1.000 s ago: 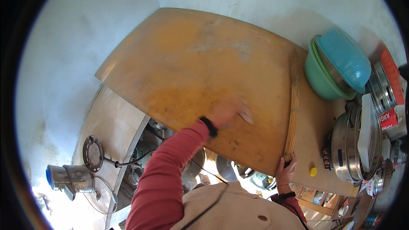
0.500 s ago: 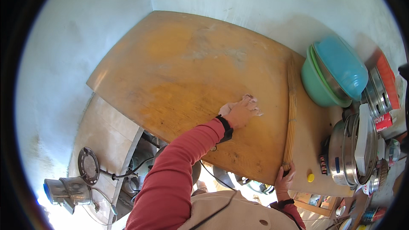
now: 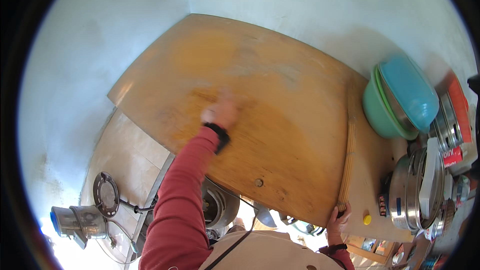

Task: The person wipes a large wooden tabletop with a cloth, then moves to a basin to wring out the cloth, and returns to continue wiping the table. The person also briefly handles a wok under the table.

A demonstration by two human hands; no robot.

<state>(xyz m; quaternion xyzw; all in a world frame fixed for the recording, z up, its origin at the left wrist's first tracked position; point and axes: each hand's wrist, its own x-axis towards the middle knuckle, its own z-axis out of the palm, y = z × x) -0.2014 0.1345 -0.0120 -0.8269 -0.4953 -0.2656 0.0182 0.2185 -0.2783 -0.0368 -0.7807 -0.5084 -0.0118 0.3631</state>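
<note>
Left hand [image 3: 220, 113] is blurry, resting out on the middle of the wooden board [image 3: 280, 120], grip too smeared to tell. Right hand [image 3: 338, 220] is pinching the board's near edge by the rolling pin [image 3: 347, 155]. Bowls [image 3: 395, 102] sit on the counter [image 3: 372, 170] just right.

Open room: we find the tabletop [image 3: 280, 100] bare across its left and far parts, up to both walls.
Right side: stacked bowls [image 3: 400, 100] and steel pots [image 3: 415, 190] crowd that edge.
Barrier: a long rolling pin [image 3: 348, 160] lies between us and them.
Near edge: our hands [image 3: 220, 112] pass freely.
</note>
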